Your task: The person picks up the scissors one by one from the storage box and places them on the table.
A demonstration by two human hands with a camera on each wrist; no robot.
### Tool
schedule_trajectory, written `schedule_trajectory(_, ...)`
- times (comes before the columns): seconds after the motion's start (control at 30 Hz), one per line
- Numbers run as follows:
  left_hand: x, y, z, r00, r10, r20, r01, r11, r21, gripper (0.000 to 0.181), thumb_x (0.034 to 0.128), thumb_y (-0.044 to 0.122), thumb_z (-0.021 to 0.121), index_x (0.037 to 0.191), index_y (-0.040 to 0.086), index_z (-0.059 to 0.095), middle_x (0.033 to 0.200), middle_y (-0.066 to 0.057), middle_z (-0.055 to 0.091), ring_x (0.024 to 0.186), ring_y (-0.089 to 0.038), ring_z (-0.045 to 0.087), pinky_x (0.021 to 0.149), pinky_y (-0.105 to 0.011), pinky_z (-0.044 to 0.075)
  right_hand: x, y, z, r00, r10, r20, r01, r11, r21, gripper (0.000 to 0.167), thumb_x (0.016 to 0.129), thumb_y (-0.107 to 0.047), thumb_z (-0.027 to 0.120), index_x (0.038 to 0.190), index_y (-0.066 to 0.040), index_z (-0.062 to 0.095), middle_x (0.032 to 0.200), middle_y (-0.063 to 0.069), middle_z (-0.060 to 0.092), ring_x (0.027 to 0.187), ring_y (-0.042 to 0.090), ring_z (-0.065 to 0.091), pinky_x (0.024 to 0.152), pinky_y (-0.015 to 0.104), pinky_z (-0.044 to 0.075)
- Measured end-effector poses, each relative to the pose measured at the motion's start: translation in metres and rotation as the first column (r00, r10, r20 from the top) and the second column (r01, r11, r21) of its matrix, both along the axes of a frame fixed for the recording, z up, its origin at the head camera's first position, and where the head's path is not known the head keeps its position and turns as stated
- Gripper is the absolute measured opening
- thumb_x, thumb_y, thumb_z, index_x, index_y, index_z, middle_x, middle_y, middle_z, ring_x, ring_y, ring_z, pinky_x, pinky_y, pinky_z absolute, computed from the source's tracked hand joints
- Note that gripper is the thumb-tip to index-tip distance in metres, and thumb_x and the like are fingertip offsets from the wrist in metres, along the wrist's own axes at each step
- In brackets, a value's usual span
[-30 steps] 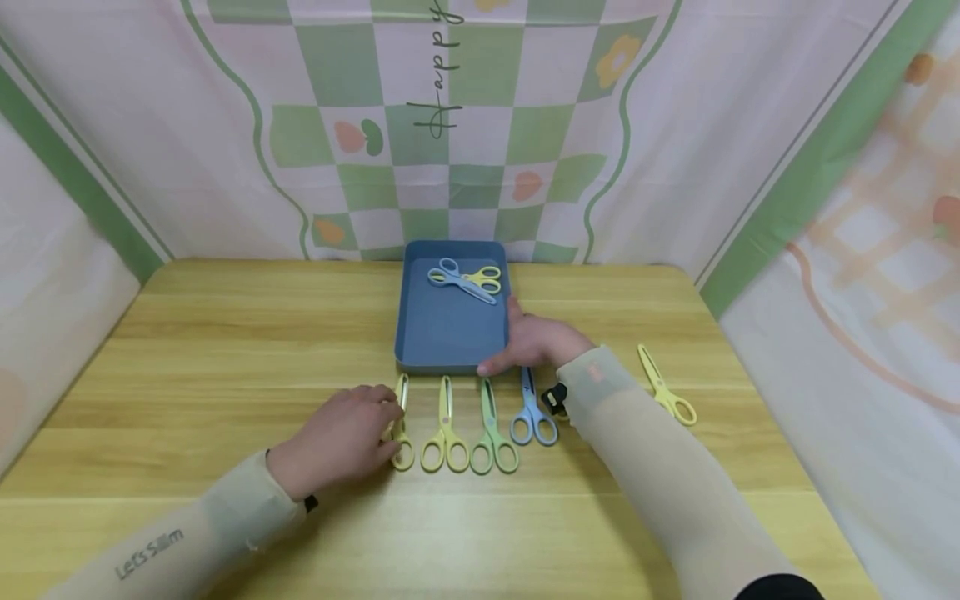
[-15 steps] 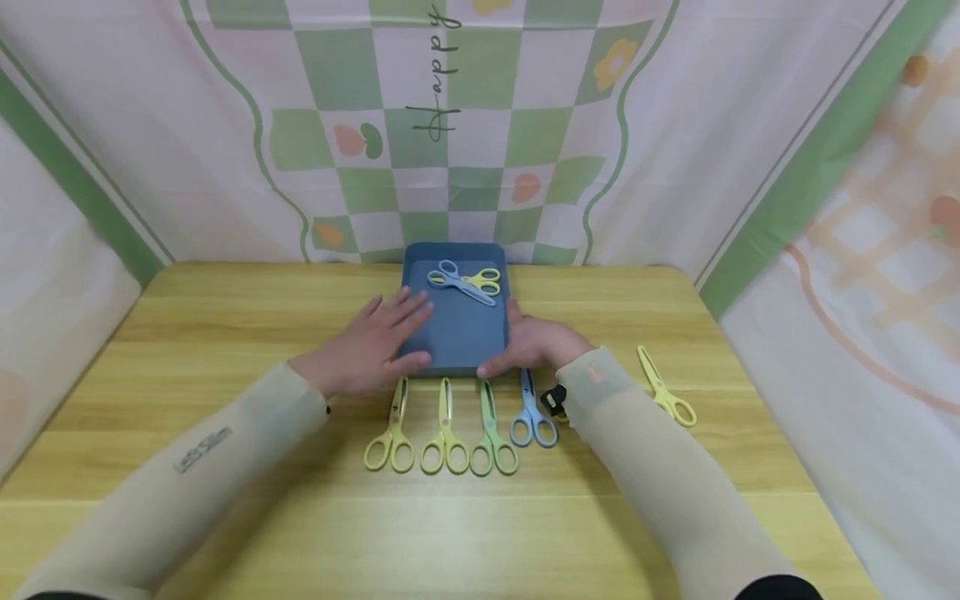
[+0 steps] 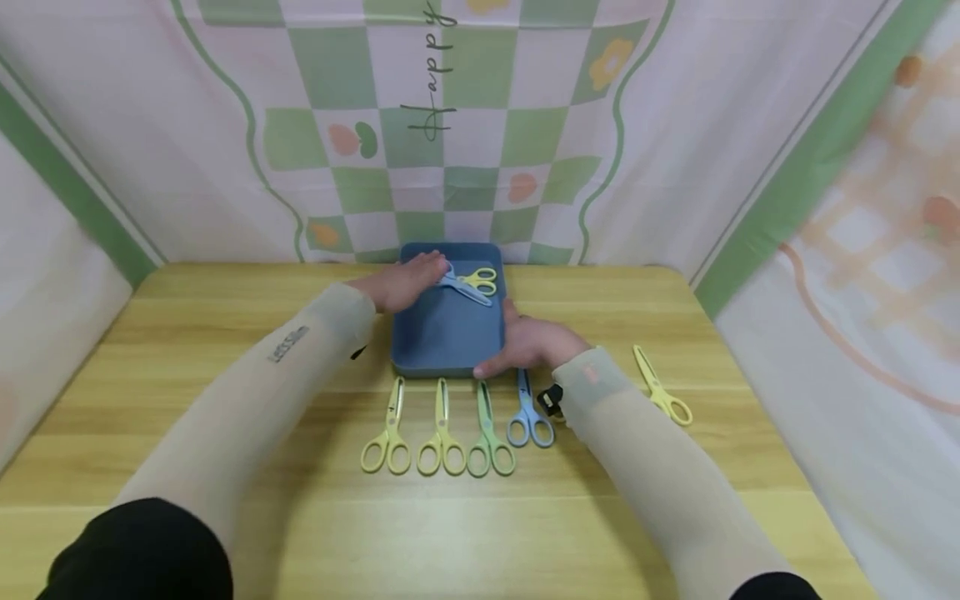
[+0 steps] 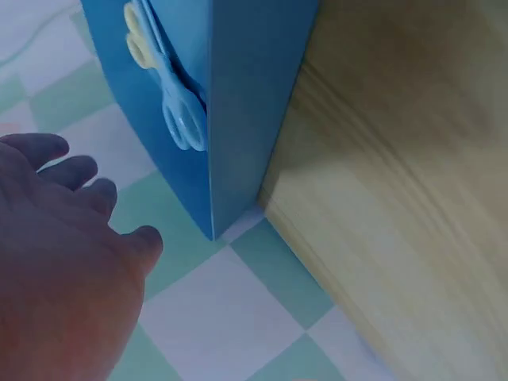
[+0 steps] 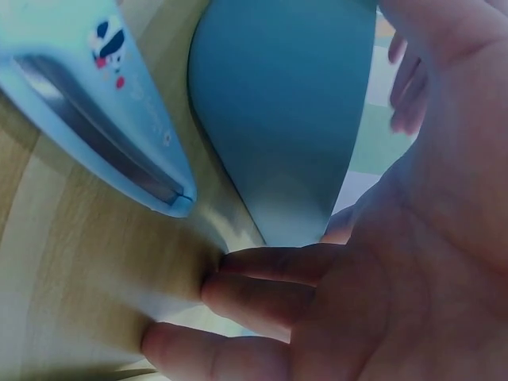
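Note:
A shallow blue tray (image 3: 446, 342) stands at the back of the table, holding blue scissors (image 3: 468, 289) crossed over yellow scissors (image 3: 480, 279). My left hand (image 3: 405, 283) is over the tray's back left, fingers straight and hiding part of the blue pair's handles; whether it touches them I cannot tell. My right hand (image 3: 532, 343) rests against the tray's front right corner, thumb at the front edge and fingers spread along the right side. In the right wrist view, its fingertips (image 5: 226, 298) meet the table beside a tray wall (image 5: 278, 111).
In front of the tray lie two yellow scissors (image 3: 387, 437) (image 3: 441, 437), green scissors (image 3: 490, 437) and blue scissors (image 3: 528, 421), blades toward it. Another pair, yellow (image 3: 660, 387), lies right of my right arm. Patterned cloth (image 3: 480, 108) hangs behind the table.
My left hand has let go of the leftmost yellow scissors, which now lie straight in the row, and moved forward over the tray's back left. The right hand has stayed at the tray.

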State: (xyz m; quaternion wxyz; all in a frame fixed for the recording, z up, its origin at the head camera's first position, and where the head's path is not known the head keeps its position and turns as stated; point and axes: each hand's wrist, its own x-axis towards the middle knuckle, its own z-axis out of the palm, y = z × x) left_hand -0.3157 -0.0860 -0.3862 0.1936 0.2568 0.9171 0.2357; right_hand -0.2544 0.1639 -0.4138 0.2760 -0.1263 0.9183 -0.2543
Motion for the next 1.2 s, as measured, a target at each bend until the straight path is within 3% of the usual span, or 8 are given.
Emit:
schedule_trajectory(0.17, -0.017, 0.013, -0.002, 0.998, 0.054, 0.038, -0.049, 0.992, -0.114, 0.088, 0.0947, 0.074, 0.001, 0.162, 0.018, 0.014, 0.167, -0.004, 0.003, 0.151, -0.021, -0.001, 0.118, -0.045, -0.002, 0.000, 0.000, 0.000, 1.000, 0.021, -0.014, -0.020, 1.000, 0.004, 0.141, 0.075, -0.050, 0.085, 0.153, 0.000, -0.021, 0.162, 0.026, -0.001, 0.146, 0.037, 0.020, 0.116, 0.046, 0.022)
schedule_trajectory(0.33, -0.020, 0.022, 0.000, 0.991, 0.106, 0.076, -0.090, 0.977, -0.192, 0.098, 0.0885, 0.081, 0.001, 0.161, 0.018, 0.018, 0.166, -0.006, 0.013, 0.150, -0.027, 0.007, 0.118, -0.047, 0.001, -0.001, -0.001, 0.000, 0.999, 0.043, -0.021, -0.043, 0.999, -0.005, 0.141, 0.075, -0.049, 0.086, 0.153, 0.001, -0.021, 0.162, 0.026, -0.005, 0.145, 0.037, 0.021, 0.115, 0.045, 0.024)
schedule_trajectory(0.57, -0.018, 0.029, 0.000, 0.950, 0.230, 0.211, -0.186, 0.960, -0.208, 0.098, 0.0842, 0.087, 0.011, 0.160, 0.027, 0.024, 0.165, -0.008, 0.016, 0.149, -0.031, 0.014, 0.117, -0.049, 0.013, -0.002, -0.002, 0.001, 0.999, 0.034, -0.006, -0.034, 0.999, 0.011, 0.142, 0.074, -0.050, 0.086, 0.152, 0.001, -0.022, 0.162, 0.026, -0.006, 0.146, 0.037, 0.018, 0.116, 0.044, 0.021)
schedule_trajectory(0.77, -0.018, 0.031, -0.007, 0.948, 0.230, 0.220, -0.180, 0.958, -0.224, 0.101, 0.0838, 0.088, 0.010, 0.160, 0.023, 0.024, 0.164, -0.009, 0.018, 0.149, -0.031, 0.015, 0.117, -0.048, 0.014, -0.001, -0.002, 0.000, 1.000, 0.027, -0.004, -0.027, 1.000, 0.005, 0.142, 0.074, -0.049, 0.087, 0.153, 0.001, -0.021, 0.162, 0.026, -0.003, 0.146, 0.037, 0.019, 0.116, 0.045, 0.021)
schedule_trajectory(0.9, -0.016, 0.030, -0.008, 0.965, 0.194, 0.175, -0.148, 0.958, -0.244, 0.100, 0.0876, 0.084, 0.011, 0.158, 0.017, 0.032, 0.162, -0.011, 0.025, 0.147, -0.032, 0.021, 0.117, -0.048, 0.017, -0.002, -0.002, -0.001, 0.999, 0.040, -0.013, -0.040, 0.999, -0.004, 0.141, 0.074, -0.048, 0.087, 0.153, 0.000, -0.020, 0.162, 0.026, -0.004, 0.145, 0.037, 0.021, 0.115, 0.044, 0.023)
schedule_trajectory(1.0, -0.016, 0.030, -0.003, 0.987, 0.113, 0.118, -0.086, 0.972, -0.218, 0.092, 0.0946, 0.077, 0.015, 0.154, 0.010, 0.040, 0.151, -0.013, 0.044, 0.142, -0.030, 0.034, 0.115, -0.046, 0.024, -0.002, -0.002, 0.000, 0.999, 0.042, -0.010, -0.042, 0.999, 0.002, 0.141, 0.075, -0.048, 0.086, 0.153, 0.001, -0.021, 0.162, 0.026, -0.003, 0.145, 0.038, 0.021, 0.115, 0.045, 0.023)
schedule_trajectory(1.13, -0.014, 0.031, 0.002, 0.992, 0.077, 0.096, -0.056, 0.978, -0.202, 0.084, 0.0987, 0.071, 0.024, 0.149, 0.008, 0.047, 0.143, -0.012, 0.053, 0.136, -0.029, 0.043, 0.112, -0.044, 0.031, -0.001, -0.002, 0.002, 1.000, 0.029, 0.007, -0.030, 0.999, 0.035, 0.142, 0.076, -0.051, 0.085, 0.152, 0.000, -0.023, 0.162, 0.026, -0.002, 0.147, 0.037, 0.017, 0.116, 0.045, 0.021)
schedule_trajectory(1.2, -0.012, 0.031, 0.001, 0.992, 0.073, 0.100, -0.048, 0.971, -0.234, 0.081, 0.0999, 0.068, 0.027, 0.149, 0.007, 0.047, 0.149, -0.013, 0.047, 0.138, -0.030, 0.040, 0.113, -0.044, 0.030, -0.001, -0.003, 0.003, 1.000, 0.027, 0.010, -0.027, 0.998, 0.050, 0.141, 0.076, -0.052, 0.084, 0.152, -0.001, -0.023, 0.162, 0.026, -0.002, 0.147, 0.037, 0.015, 0.116, 0.045, 0.021)
